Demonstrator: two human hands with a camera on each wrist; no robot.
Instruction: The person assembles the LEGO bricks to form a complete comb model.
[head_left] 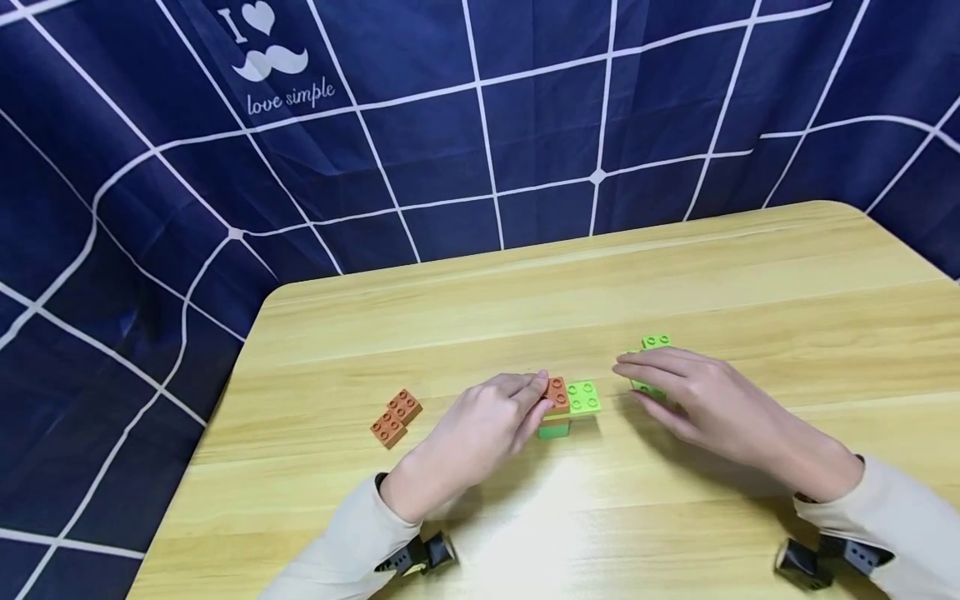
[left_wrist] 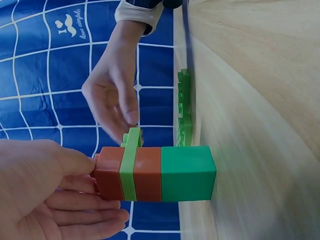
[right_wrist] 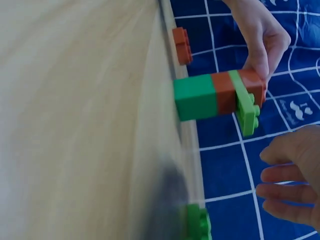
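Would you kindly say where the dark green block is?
In the head view, the dark green block is right of centre, lowest in the stack, beneath an orange block.

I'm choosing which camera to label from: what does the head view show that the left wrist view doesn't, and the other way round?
Only the head view shows the pair of loose orange bricks. Only the left wrist view shows the palm side of the left hand. Both show the right hand, the brick stack, light green bricks and the wooden table.
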